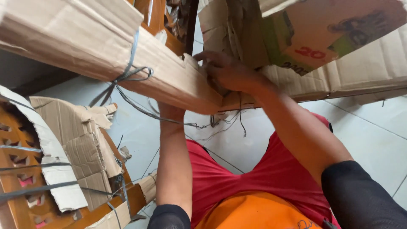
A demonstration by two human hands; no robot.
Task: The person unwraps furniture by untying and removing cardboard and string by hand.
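Two bare hands work at a long cardboard-wrapped bundle (106,55) that slants across the upper left of the view, held up in front of the person. The right hand (231,72) lies flat over the bundle's torn lower end, fingers (207,57) spread and pressed on the cardboard, pinching nothing that can be made out. The left hand (171,111) reaches up from below and is almost wholly hidden behind the bundle's underside — only the wrist shows, so whether it is spread or closed cannot be told.

One blue-grey plastic strap (133,53) crosses the bundle, and loose grey cords (144,111) trail from it, hanging below towards the floor. One large cardboard box (339,46) with red and green printing sits at upper right, just behind the right hand.

At lower left stands one piece of carved wooden furniture (17,169), part-covered by torn cardboard sheets (80,140) and bound with three dark straps (34,167). The floor is pale tile (373,131) — the person's red shorts and orange shirt fill the bottom centre
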